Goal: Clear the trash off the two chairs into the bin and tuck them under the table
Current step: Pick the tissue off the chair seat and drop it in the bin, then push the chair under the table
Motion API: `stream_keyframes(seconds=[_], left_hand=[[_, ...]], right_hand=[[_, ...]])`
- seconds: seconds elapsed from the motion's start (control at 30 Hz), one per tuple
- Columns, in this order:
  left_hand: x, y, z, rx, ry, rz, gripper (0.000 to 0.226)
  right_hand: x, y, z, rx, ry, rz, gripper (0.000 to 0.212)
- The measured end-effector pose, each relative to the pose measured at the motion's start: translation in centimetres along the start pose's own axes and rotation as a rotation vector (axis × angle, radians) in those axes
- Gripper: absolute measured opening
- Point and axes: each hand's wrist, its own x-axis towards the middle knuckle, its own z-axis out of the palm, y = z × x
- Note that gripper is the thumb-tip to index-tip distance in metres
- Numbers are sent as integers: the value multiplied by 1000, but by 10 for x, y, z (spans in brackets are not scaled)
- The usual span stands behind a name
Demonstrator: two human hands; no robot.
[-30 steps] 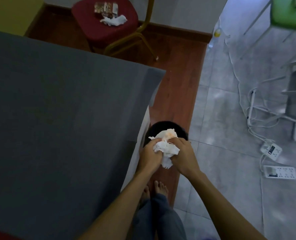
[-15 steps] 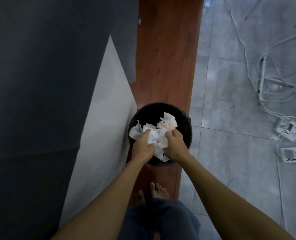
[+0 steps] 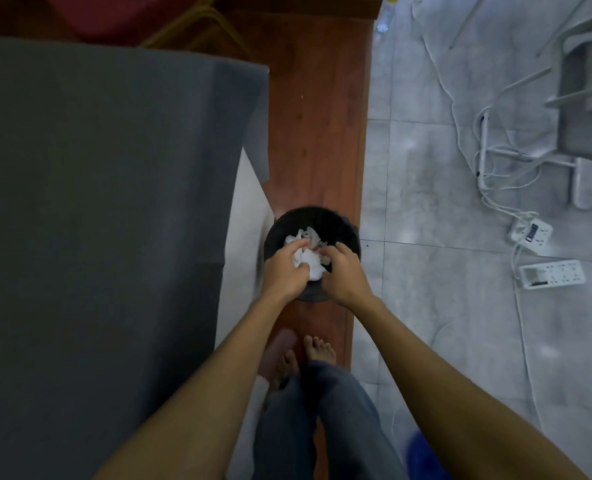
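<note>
Both hands over bin, beside table. Left hand curled loosely on white tissue wad; right hand half-open, touching wad's edge. Risk: scraps cling to fingers, drop on floor when withdrawn.

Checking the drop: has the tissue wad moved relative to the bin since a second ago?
Yes. The tissue wad has gone down from above the bin rim to inside it.

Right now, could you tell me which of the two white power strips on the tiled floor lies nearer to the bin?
The long flat power strip, lying crosswise at about the height of the bin. The squarer one with the dark panel sits above it in the picture and is about as far off, so the margin is slim.
</note>
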Motion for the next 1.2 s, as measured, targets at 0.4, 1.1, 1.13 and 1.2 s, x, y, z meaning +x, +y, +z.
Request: stream_keyframes(seconds=[0.4, 1.1, 1.13, 1.2], left_hand=[[-205, 77, -134, -43, 151, 146, 45], [-623, -245, -228, -443, 929, -216, 34], [-638, -261, -224, -473, 962, -240, 33], [-668, -289, -217, -520, 1019, -289, 32]], right_hand=[[-178, -155, -130, 75, 63, -233, 42], [-523, -368, 82, -284, -493, -965, 30], [-537, -371, 94, -303, -523, -991, 30], [-560, -374, 116, -340, -578, -1032, 31]])
